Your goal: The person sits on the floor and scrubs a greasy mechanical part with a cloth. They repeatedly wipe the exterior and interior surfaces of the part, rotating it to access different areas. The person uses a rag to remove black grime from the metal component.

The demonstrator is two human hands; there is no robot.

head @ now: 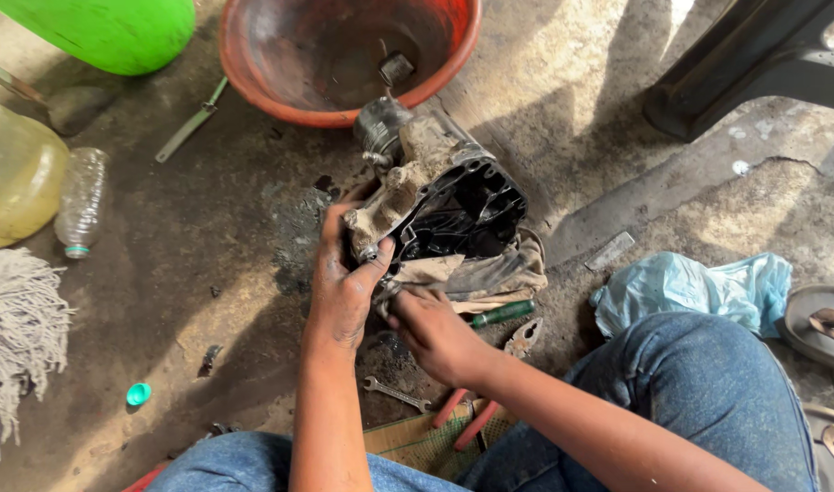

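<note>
A dirty metal engine casing [440, 187] with a black oily hollow stands tilted on the concrete floor, resting on a soiled rag [490, 273]. My left hand [342, 273] grips the casing's muddy left edge. My right hand [435, 333] is below it, fingers closed at the casing's lower rim where the rag lies; what it pinches is hidden. Both hands are smeared with grease.
A red basin [253, 73] holding a small metal part sits behind the casing. A green-handled screwdriver [501, 314], pliers with red handles [490, 392] and a spanner [394, 394] lie near my knees. A plastic bottle [78, 202], mop head [16, 328], blue plastic bag [690, 292] surround.
</note>
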